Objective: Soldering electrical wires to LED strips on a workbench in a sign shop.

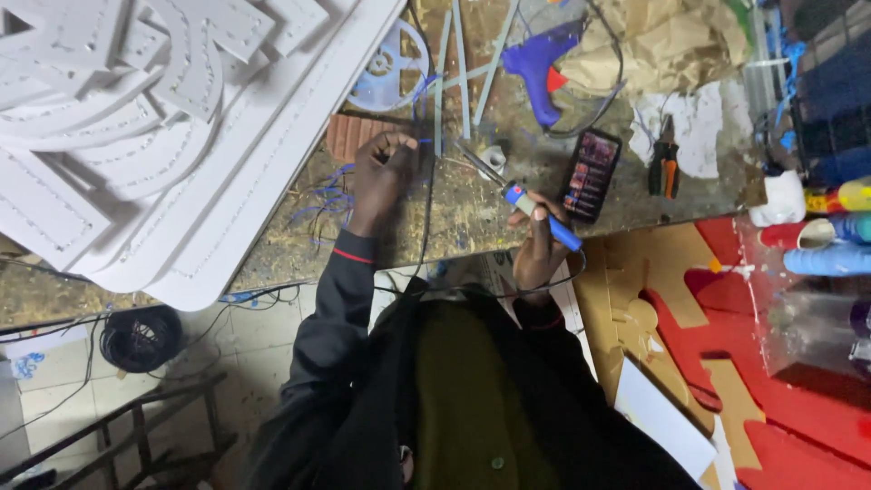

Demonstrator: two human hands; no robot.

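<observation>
My left hand (377, 177) rests on the scuffed workbench (472, 213) with its fingertips pinched on thin blue wires (328, 195) beside a small ribbed brown piece (345, 136). My right hand (537, 245) grips a soldering iron (540, 213) by its blue handle. The iron's metal tip (479, 161) points up and left toward a small white roll (495, 156). The iron's black cord runs back toward my body. The two hands are about a hand's width apart.
Large white sign letters with dotted rows (136, 118) cover the bench's left. A dark phone (592, 175), orange-handled pliers (665, 165), a blue glue gun (537, 63), a pale reel (390, 63) and crumpled brown paper (653, 45) lie behind. Spray cans (830, 231) and red-and-tan boards (726, 345) sit right; a black wire coil (141, 338) is on the floor.
</observation>
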